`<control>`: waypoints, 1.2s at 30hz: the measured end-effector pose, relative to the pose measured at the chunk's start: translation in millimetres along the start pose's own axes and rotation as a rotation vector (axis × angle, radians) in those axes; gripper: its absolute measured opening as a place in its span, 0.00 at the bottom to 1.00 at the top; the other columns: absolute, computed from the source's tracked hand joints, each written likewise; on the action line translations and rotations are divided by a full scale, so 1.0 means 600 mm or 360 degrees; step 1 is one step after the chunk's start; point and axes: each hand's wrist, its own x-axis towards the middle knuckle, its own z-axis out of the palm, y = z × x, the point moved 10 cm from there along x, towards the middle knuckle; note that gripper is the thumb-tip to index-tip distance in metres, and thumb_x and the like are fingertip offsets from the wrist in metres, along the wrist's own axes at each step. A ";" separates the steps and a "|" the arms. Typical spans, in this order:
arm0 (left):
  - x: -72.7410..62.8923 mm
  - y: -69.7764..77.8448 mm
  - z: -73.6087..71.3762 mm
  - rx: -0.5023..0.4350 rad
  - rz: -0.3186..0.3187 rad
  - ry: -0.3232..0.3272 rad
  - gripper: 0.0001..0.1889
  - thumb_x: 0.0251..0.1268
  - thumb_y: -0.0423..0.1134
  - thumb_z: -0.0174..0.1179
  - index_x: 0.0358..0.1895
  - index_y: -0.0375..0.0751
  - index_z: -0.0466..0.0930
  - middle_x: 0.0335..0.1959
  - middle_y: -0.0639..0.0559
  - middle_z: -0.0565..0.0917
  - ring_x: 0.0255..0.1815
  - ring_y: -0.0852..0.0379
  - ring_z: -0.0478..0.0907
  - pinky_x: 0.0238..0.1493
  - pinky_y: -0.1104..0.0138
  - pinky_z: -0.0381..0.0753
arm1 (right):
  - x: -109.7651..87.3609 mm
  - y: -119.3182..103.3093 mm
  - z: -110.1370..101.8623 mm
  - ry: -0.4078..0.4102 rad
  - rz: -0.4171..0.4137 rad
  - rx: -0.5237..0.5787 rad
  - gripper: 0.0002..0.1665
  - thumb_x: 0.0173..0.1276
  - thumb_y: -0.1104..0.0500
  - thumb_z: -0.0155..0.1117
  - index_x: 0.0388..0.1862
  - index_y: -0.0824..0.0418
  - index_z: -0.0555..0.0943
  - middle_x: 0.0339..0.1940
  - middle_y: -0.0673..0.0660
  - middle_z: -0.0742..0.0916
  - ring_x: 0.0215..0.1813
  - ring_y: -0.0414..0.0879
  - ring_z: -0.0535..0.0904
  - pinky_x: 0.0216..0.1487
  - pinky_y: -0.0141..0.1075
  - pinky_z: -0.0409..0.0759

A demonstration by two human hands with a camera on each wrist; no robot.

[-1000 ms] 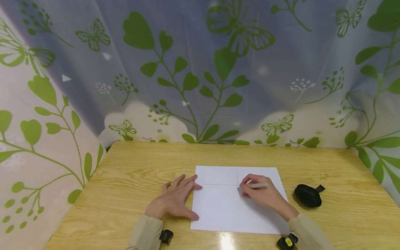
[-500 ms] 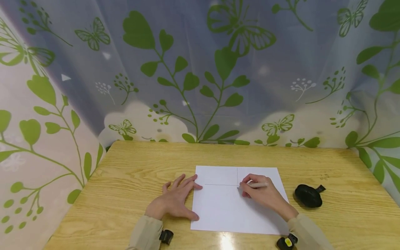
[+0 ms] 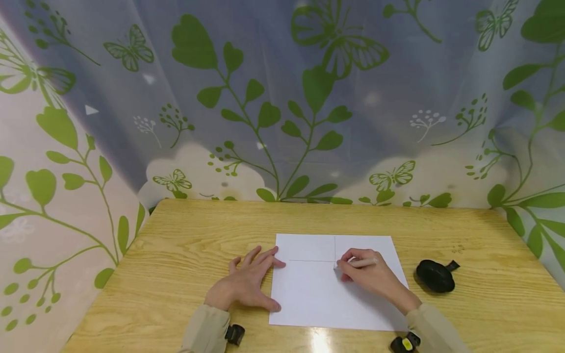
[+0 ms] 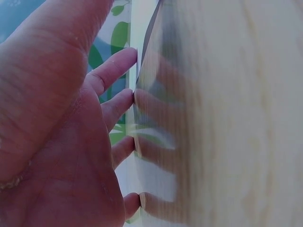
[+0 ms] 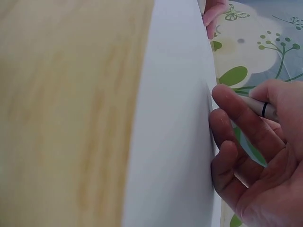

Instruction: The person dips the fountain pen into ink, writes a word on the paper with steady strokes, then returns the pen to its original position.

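A white sheet of paper lies on the wooden table, with a thin horizontal line and a vertical line drawn on its upper part. My right hand pinches a light-coloured pen, its tip at the paper close to where the two lines meet. In the right wrist view the pen shows a dark ring, and the curled lower fingers rest against the sheet. My left hand is spread at the sheet's left edge, thumb and fingertips on the paper's margin. The left wrist view shows its fingertips touching down on the surface.
A black, rounded object with a short tab sits on the table right of the paper. Behind the table hangs a curtain with green leaves and butterflies. Black bands circle both wrists.
The pen tip and right hand have shifted slightly down and left, and the vertical line now reaches a little below the horizontal one. The left hand stays in place.
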 end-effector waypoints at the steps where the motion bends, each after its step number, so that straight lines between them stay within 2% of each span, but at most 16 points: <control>1: 0.000 0.001 0.000 0.0002 0.0000 -0.0002 0.44 0.44 0.62 0.78 0.67 0.63 0.69 0.86 0.60 0.50 0.86 0.39 0.40 0.71 0.25 0.42 | 0.000 -0.001 0.000 -0.0003 -0.0002 -0.0004 0.09 0.72 0.54 0.65 0.34 0.57 0.84 0.22 0.48 0.89 0.28 0.40 0.84 0.32 0.30 0.79; 14: -0.002 0.004 0.002 0.0010 0.0001 -0.0009 0.44 0.43 0.63 0.78 0.68 0.62 0.69 0.86 0.59 0.51 0.86 0.38 0.41 0.71 0.24 0.42 | -0.008 -0.007 0.011 -0.0081 -0.0047 -0.0035 0.11 0.72 0.52 0.66 0.34 0.57 0.84 0.21 0.47 0.89 0.29 0.41 0.85 0.32 0.29 0.78; 21: -0.001 0.003 0.001 0.0010 0.0002 -0.0001 0.44 0.43 0.63 0.78 0.68 0.62 0.69 0.86 0.59 0.51 0.86 0.38 0.41 0.70 0.24 0.42 | -0.008 -0.010 0.010 -0.0074 -0.0081 -0.0053 0.11 0.73 0.51 0.66 0.34 0.56 0.84 0.21 0.46 0.89 0.29 0.40 0.85 0.32 0.29 0.79; 36: 0.000 0.003 0.000 0.0031 -0.0002 -0.0004 0.44 0.43 0.63 0.78 0.67 0.62 0.68 0.86 0.60 0.50 0.86 0.38 0.41 0.71 0.24 0.43 | -0.014 -0.014 0.022 -0.0142 -0.0084 -0.0039 0.12 0.72 0.50 0.67 0.33 0.56 0.85 0.21 0.46 0.89 0.30 0.40 0.86 0.35 0.29 0.77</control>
